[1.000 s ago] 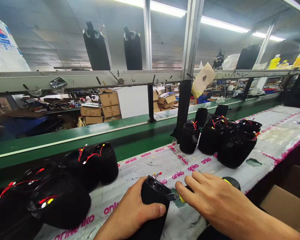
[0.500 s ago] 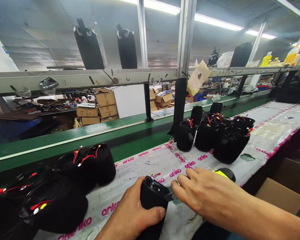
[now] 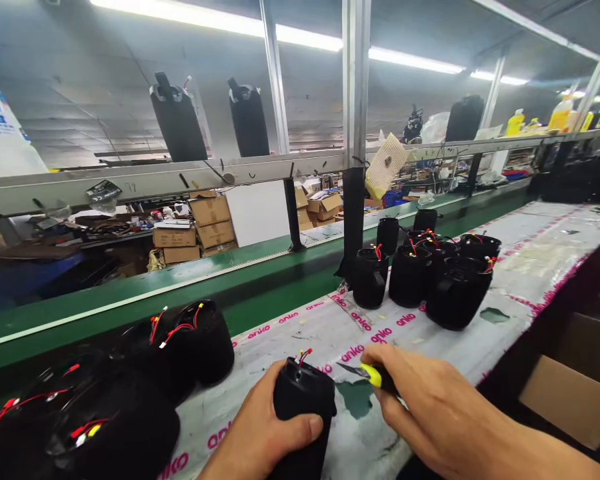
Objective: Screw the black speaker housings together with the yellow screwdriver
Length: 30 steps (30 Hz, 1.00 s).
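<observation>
My left hand [image 3: 270, 427] is wrapped round a black fabric-covered cylinder [image 3: 305, 400] at the bottom centre, thumb across its front. Short red and white wires stand up from its open top. To the right, my right hand [image 3: 420, 400] grips a yellow and black utility knife [image 3: 375, 377]. The knife's blade points left, just right of the cylinder's top and apart from it. Beneath both hands lies a worktop covered with white sheet [image 3: 300, 333] printed in pink, with a torn green patch below the blade.
Several black cylinders with wires [image 3: 207, 340] stand at the left, more [image 3: 460, 293] at the right back. A green conveyor [image 3: 260, 297] runs behind, under a metal shelf [image 3: 180, 177]. A post [image 3: 354, 213] rises behind the worktop. Cardboard box [image 3: 570, 400] at lower right.
The knife now shows in my right hand, its blade out to the left. The dark strap at the cylinder's right side no longer sticks out toward that hand. The view has tilted slightly.
</observation>
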Each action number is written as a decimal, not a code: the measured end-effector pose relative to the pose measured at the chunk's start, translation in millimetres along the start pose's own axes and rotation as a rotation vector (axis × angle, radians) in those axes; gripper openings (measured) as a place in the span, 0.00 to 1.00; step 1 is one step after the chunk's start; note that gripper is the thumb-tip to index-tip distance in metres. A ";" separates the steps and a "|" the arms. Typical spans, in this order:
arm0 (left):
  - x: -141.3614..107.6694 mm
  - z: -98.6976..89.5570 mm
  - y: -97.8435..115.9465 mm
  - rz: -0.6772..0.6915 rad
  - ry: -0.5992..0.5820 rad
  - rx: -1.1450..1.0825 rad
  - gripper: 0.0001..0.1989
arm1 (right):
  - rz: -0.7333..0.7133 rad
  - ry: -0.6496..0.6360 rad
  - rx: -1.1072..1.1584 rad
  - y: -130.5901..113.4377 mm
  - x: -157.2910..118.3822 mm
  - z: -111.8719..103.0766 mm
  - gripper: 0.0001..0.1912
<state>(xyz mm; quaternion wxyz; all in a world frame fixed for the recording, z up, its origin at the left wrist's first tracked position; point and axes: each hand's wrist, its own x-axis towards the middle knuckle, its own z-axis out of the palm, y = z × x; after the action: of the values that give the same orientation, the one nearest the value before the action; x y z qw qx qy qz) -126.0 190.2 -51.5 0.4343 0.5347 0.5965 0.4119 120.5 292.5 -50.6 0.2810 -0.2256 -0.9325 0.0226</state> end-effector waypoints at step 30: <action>-6.7 20.7 3.9 0.041 0.225 0.031 0.29 | -0.244 0.063 -0.264 -26.1 11.6 22.6 0.18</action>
<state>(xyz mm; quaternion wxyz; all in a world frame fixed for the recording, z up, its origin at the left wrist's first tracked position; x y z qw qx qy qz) -104.7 184.4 -53.1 0.3478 0.5039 0.6367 0.4687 89.2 275.9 -59.2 0.2789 -0.1463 -0.9385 -0.1413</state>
